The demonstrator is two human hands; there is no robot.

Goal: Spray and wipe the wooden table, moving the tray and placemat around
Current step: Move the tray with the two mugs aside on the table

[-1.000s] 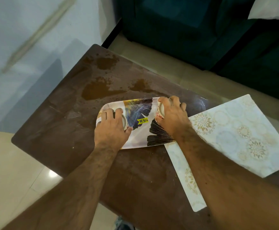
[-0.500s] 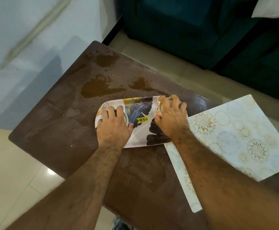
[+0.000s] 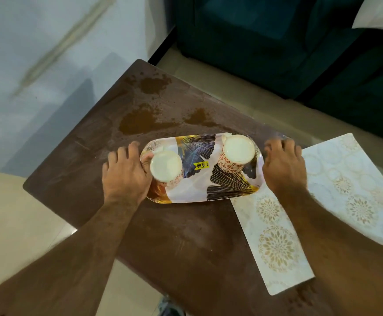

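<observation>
A patterned oblong tray [image 3: 197,190] with a yellow price sticker lies on the brown wooden table [image 3: 186,242]. Two floral cups stand upside down on it, the left cup [image 3: 166,165] and the right cup [image 3: 237,149]. My left hand [image 3: 125,176] lies at the tray's left end, fingers stretched on the table, thumb against the rim. My right hand [image 3: 285,166] is at the tray's right end, over the edge of the pale flowered placemat [image 3: 350,179]. The tray's right corner overlaps the placemat. Neither hand holds a cup.
Wet patches [image 3: 138,124] spread over the table's far part behind the tray. A dark teal sofa [image 3: 277,42] stands beyond the table, a white wall [image 3: 37,65] to the left. The table's left and near edges drop to pale floor tiles [image 3: 8,213].
Both hands have let go of the cups and moved outward to the tray's two ends. The cups now stand uncovered on the tray.
</observation>
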